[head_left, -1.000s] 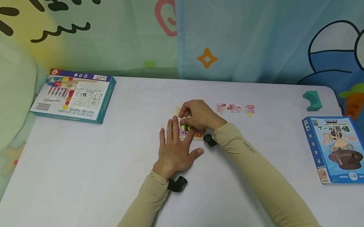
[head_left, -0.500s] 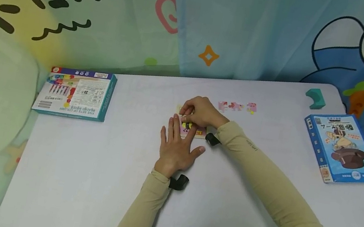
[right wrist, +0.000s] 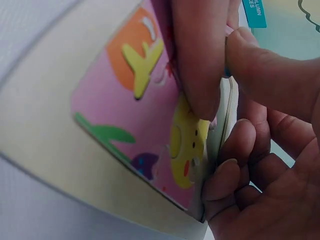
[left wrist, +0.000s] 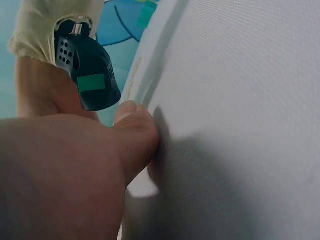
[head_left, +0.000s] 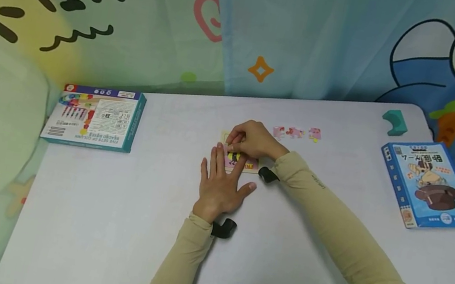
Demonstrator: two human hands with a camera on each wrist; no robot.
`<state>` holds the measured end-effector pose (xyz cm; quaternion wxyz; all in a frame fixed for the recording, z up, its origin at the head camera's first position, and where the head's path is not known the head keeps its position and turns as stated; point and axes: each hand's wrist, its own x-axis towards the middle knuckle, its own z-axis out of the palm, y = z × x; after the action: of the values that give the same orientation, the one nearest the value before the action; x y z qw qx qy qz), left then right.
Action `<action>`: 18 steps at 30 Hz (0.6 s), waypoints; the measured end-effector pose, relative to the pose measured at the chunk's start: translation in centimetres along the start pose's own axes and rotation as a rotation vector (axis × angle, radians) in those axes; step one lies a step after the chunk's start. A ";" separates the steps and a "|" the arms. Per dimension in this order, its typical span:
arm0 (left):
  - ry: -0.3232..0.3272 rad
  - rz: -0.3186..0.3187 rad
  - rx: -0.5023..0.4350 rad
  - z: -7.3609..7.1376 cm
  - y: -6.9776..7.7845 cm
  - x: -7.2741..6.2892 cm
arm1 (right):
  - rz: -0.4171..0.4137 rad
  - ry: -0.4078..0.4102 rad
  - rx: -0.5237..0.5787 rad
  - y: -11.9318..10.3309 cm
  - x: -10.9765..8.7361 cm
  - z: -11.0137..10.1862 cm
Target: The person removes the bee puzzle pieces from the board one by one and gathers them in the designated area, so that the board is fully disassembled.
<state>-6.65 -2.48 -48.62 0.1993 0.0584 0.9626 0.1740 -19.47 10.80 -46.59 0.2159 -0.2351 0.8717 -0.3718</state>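
A small jigsaw puzzle with a pink background and a yellow chick lies on a cream backing board. In the head view, a black-and-yellow picture shows between the hands. My left hand lies on the near side of the board, straight fingers resting on the puzzle. My right hand is bent over the board's far part, thumb and fingertips pinching a small puzzle piece that is mostly hidden. In the left wrist view, only the left thumb and part of the hand show, above the white cloth.
Several pink loose puzzle pieces lie beyond the right hand. A teal-edged box lies at the left. On the right are a blue box and a green curved block. A printed curtain hangs behind the white table.
The right hand shifts only slightly at the puzzle, its fingers staying over the same spot. The left hand keeps its place. The head view has tilted a little.
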 end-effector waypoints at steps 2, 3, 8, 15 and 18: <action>-0.001 0.005 -0.004 0.0 0.0 0.0 | -0.004 0.008 0.007 0.0 -0.1 -0.1; -0.006 0.004 -0.001 0.0 0.0 0.0 | -0.005 0.010 0.013 0.0 -0.2 -0.1; -0.032 0.000 -0.006 -0.1 0.0 0.1 | -0.012 0.014 0.033 0.0 -0.4 -0.2; -0.035 -0.007 -0.017 -0.1 0.0 0.1 | -0.031 0.022 0.026 -0.2 -0.4 -0.2; -0.035 -0.011 -0.012 0.0 -0.1 0.2 | -0.037 0.021 0.017 -0.3 -0.4 -0.2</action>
<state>-6.81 -2.51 -48.70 0.2172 0.0551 0.9582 0.1779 -19.25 10.95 -46.14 0.2018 -0.2456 0.8662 -0.3856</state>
